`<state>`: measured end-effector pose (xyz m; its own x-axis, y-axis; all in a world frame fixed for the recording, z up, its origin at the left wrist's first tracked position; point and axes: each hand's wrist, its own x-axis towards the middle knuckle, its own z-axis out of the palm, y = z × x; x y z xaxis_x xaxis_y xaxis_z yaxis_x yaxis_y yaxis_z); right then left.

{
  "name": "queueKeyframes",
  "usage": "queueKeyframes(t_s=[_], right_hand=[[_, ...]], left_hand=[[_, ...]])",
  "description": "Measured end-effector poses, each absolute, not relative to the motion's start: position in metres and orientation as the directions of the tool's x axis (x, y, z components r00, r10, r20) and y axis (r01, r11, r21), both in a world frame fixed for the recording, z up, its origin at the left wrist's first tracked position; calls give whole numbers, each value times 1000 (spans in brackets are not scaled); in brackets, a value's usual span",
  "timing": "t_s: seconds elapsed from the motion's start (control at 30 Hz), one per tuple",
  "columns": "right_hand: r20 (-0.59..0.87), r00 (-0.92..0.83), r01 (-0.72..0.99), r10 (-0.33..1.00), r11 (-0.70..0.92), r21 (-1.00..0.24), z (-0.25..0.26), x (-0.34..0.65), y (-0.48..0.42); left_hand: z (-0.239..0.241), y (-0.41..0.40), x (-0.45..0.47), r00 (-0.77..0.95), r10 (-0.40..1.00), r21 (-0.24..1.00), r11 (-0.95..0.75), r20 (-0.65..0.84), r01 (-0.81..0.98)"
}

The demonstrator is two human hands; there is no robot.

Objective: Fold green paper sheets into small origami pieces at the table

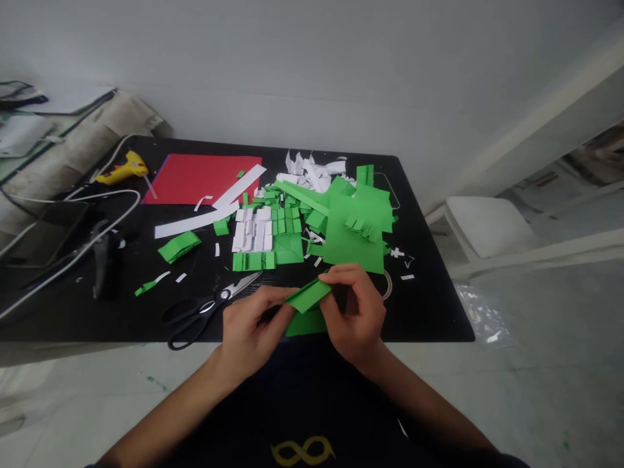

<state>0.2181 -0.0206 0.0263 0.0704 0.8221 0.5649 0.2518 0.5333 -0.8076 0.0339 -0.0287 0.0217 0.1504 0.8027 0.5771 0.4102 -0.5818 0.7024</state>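
Both hands meet at the near edge of a black table (429, 305). My left hand (251, 328) and my right hand (353, 312) pinch a folded piece of green paper (307, 298) between their fingertips, each at one end. A second green piece (306, 323) lies just below it, partly hidden by the hands. Black-handled scissors (199, 312) rest on the table to the left of my left hand, blades pointing right.
A heap of green paper sheets and cut strips (351, 227) with white strips (253, 234) fills the table's middle. A red sheet (199, 177) and a yellow glue gun (121, 168) with cables lie at the back left. A white stool (482, 224) stands to the right.
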Motion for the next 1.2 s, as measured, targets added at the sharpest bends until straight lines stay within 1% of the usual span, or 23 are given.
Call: queueKeyframes(t_s=[0.07, 0.13, 0.2, 0.27, 0.33, 0.43, 0.57, 0.67, 0.83, 1.0, 1.1, 1.2], right_hand=[[519, 22, 191, 855, 506, -841, 28, 225, -19], [442, 10, 75, 897, 440, -895, 30, 231, -16], [299, -13, -75, 954, 297, -952, 33, 236, -12], [119, -101, -185, 988, 99, -978, 36, 238, -7], [-16, -203, -222, 979, -62, -973, 39, 238, -3], [-91, -246, -227, 965, -149, -962, 41, 238, -2], [-139, -226, -250, 964, -196, -948, 40, 237, -3], [-151, -202, -244, 968, -199, -949, 40, 235, -4], [-79, -129, -168, 988, -100, -981, 46, 233, -6], [-49, -165, -137, 985, -72, -988, 51, 234, -6], [-39, -183, -93, 982, -57, -994, 51, 234, -5], [-28, -162, -64, 986, -39, -997, 50, 233, -6]], left_hand=[[19, -28, 33, 132, 825, 734, -552, 549, 395], [18, -28, 32, 114, 836, 752, -535, 537, 386], [17, -27, 31, 102, 836, 754, -533, 539, 384], [18, -26, 31, 108, 829, 749, -544, 548, 379], [19, -26, 31, 120, 825, 747, -554, 553, 367], [21, -26, 31, 127, 823, 751, -560, 554, 350], [23, -26, 31, 125, 829, 758, -551, 545, 350], [24, -26, 32, 119, 837, 768, -539, 534, 345], [25, -27, 34, 99, 886, 830, -460, 454, 315], [26, -26, 34, 86, 939, 907, -345, 334, 242], [25, -24, 35, 85, 947, 916, -321, 309, 239], [25, -24, 37, 83, 948, 919, -318, 307, 231]])
